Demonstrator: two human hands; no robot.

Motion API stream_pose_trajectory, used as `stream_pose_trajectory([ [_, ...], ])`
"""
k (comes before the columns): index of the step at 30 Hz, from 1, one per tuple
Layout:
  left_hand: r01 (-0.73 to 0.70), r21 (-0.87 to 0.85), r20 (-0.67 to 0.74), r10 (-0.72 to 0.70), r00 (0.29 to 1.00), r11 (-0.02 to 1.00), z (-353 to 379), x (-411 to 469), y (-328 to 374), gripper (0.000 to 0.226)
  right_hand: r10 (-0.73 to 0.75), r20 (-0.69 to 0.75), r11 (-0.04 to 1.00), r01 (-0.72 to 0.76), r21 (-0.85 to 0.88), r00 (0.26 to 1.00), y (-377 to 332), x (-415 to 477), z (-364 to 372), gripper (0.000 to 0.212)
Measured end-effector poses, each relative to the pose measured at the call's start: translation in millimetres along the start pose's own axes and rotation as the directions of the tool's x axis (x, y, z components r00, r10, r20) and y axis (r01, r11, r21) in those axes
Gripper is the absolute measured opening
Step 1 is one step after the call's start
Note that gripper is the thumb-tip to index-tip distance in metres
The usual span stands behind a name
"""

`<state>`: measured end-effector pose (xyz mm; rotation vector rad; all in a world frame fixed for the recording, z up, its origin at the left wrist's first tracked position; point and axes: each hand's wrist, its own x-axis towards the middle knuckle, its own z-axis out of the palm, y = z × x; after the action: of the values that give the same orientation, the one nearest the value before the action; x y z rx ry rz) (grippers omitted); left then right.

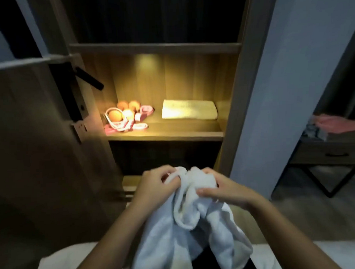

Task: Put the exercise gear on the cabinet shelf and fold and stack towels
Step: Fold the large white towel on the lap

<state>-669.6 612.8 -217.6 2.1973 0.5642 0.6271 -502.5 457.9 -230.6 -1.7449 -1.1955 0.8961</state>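
Left hand, right hand around crumpled white terry towel

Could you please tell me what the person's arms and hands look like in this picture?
Both are bare: the left hand and right hand carry no glove, ring or bracelet that I can make out, and neither forearm shows a sleeve, watch or band. The dim, soft picture hides finer marks.

Cannot see lower end of towel, cut by the bottom edge; nor some fingertips of left hand and right hand, sunk in its folds. Cannot tell apart blurred, overlit gear on shelf.
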Motion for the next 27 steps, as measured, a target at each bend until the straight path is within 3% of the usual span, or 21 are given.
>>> stream_pose_trajectory([
  [6,0.104,-0.173,0.267,-0.055,0.962,0.980,22,-18,-41,0.022,0.094,0.157,0.996,-0.094,-0.009,0.983,38,-13,2,0.063],
  [8,0.148,-0.217,0.321,-0.073,0.944,0.965,17,-12,-46,0.033,0.122,0.198,0.991,-0.110,-0.072,0.973,33,-8,-12,0.055],
  [10,0.139,-0.225,0.309,-0.064,0.949,0.964,15,-6,-50,0.031,0.154,0.134,0.978,-0.131,-0.162,0.979,26,5,-22,0.047],
  [12,0.136,-0.251,0.331,-0.047,0.942,0.958,15,-1,-51,0.034,0.108,-0.008,0.970,-0.107,-0.217,0.994,16,26,-21,0.056],
  [14,0.156,-0.257,0.370,-0.052,0.928,0.954,16,2,-54,0.042,0.041,0.008,0.986,-0.040,-0.165,0.999,11,48,-13,0.050],
  [16,0.164,-0.216,0.352,-0.080,0.933,0.962,16,2,-60,0.046,0.016,0.086,0.982,0.001,-0.189,0.996,13,66,-3,0.036],
  [19,0.249,-0.071,0.218,-0.228,0.949,0.966,11,-5,-76,0.047,0.052,0.064,0.968,-0.034,-0.249,0.997,27,78,1,0.013],
  [23,0.386,0.154,0.149,-0.408,0.901,0.909,1,-19,-98,0.059,0.120,0.035,0.975,-0.112,-0.192,0.992,41,78,-4,0.010],
  [25,0.478,0.132,0.116,-0.493,0.862,0.868,-3,-21,-106,0.048,0.133,0.013,0.976,-0.128,-0.176,0.991,44,79,-9,0.010],
  [27,0.519,0.009,0.071,-0.518,0.852,0.855,-4,-18,-110,0.023,0.136,0.004,0.977,-0.134,-0.165,0.991,44,80,-12,0.007],
])
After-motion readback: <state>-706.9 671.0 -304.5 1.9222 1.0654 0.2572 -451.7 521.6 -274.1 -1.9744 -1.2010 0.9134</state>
